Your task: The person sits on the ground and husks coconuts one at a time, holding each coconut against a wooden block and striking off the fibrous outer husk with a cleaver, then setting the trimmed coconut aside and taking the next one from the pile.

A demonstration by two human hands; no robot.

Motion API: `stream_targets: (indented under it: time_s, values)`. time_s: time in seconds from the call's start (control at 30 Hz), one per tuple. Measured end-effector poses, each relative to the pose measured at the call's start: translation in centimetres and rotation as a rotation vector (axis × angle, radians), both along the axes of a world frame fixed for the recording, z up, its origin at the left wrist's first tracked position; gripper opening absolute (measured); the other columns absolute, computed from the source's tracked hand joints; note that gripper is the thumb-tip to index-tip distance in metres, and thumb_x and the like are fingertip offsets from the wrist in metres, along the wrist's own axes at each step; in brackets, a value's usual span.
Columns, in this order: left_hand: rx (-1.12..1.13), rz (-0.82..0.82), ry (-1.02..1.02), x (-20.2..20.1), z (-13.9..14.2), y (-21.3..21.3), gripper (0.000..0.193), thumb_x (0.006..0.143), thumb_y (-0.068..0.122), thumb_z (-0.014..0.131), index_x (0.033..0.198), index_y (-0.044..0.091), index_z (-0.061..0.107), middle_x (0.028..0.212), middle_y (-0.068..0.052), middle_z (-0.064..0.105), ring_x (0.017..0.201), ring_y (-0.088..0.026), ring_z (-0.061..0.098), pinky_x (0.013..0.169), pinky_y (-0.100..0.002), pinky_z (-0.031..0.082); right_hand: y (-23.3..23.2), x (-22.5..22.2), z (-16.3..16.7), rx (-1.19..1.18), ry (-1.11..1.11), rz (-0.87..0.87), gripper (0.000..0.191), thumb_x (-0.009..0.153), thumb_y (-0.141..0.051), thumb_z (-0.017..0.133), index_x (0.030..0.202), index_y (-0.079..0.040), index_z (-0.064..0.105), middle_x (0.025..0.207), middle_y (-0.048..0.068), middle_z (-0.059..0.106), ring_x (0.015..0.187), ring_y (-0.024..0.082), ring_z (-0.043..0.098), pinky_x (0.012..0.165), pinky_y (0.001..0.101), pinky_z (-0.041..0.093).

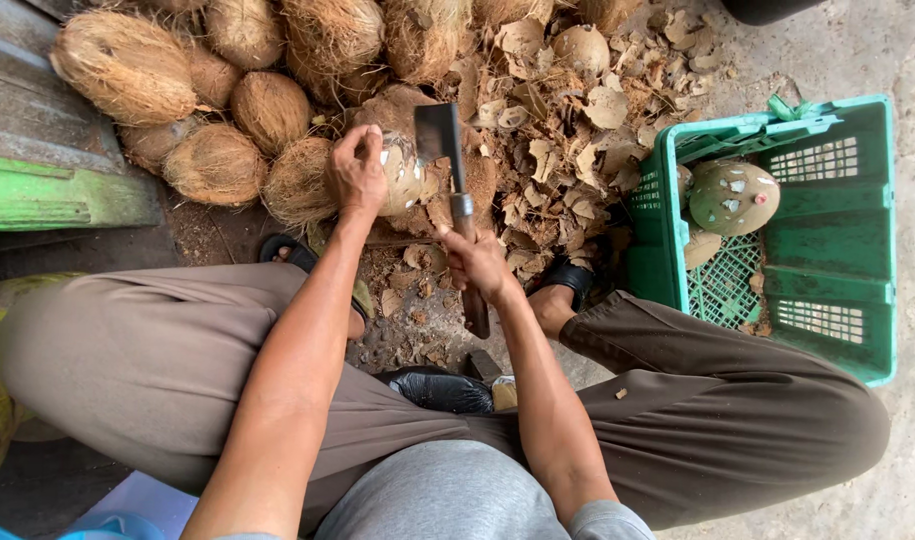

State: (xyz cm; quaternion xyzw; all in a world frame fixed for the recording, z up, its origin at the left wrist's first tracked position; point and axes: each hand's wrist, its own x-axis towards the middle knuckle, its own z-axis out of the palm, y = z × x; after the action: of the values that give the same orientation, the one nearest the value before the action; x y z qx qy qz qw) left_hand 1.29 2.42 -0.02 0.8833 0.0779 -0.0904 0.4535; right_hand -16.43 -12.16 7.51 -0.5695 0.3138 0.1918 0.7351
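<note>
Brown-trousered knees are spreading wide nearest the camera as the person is squatting over a floor littered with husk chips. Their left hand is wrapping around a half-peeled coconut, steadying it from the side against the ground. Their right hand is gripping the wooden handle of a cleaver, its blade resting against the nut's top. It looks hard, heavy and round, apt to roll, so the hold is best kept low, clear of the blade. Unhusked coconuts are lying behind; a green crate is holding a peeled one.
</note>
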Motion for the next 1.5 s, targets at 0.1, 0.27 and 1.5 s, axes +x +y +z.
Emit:
stream_targets:
  time_s: [0.1, 0.27, 1.5]
  values:
    - [-0.027, -0.009, -0.038, 0.1, 0.0, 0.8, 0.047, 0.097, 0.060, 0.050, 0.104, 0.021, 0.075, 0.090, 0.002, 0.072, 0.067, -0.017, 0.059, 0.055, -0.037, 0.043, 0.6, 0.2, -0.9, -0.026, -0.109, -0.017, 0.036, 0.098, -0.038, 0.067, 0.078, -0.013, 0.051, 0.057, -0.001, 0.054, 0.041, 0.011, 0.048, 0.037, 0.0279, 0.043]
    - [-0.060, 0.148, -0.237, -1.5, 0.0, -0.2, 0.046, 0.098, 0.059, 0.055, 0.113, 0.018, 0.072, 0.106, -0.004, 0.071, 0.090, -0.020, 0.066, 0.073, -0.039, 0.051, 1.7, -0.1, -0.9, -0.149, -0.195, -0.011, 0.041, 0.099, -0.040, 0.066, 0.075, -0.013, 0.048, 0.055, -0.001, 0.053, 0.039, 0.010, 0.049, 0.034, 0.0280, 0.044]
    - [0.066, 0.182, -0.138, -1.8, -0.5, -0.8, 0.037, 0.093, 0.050, 0.065, 0.111, 0.019, 0.074, 0.108, -0.006, 0.076, 0.093, -0.023, 0.069, 0.074, -0.044, 0.055, 3.1, -0.3, -3.2, -0.647, -0.338, -0.051, 0.047, 0.107, -0.045, 0.059, 0.082, -0.007, 0.049, 0.060, 0.002, 0.049, 0.047, 0.011, 0.041, 0.039, 0.0338, 0.040]
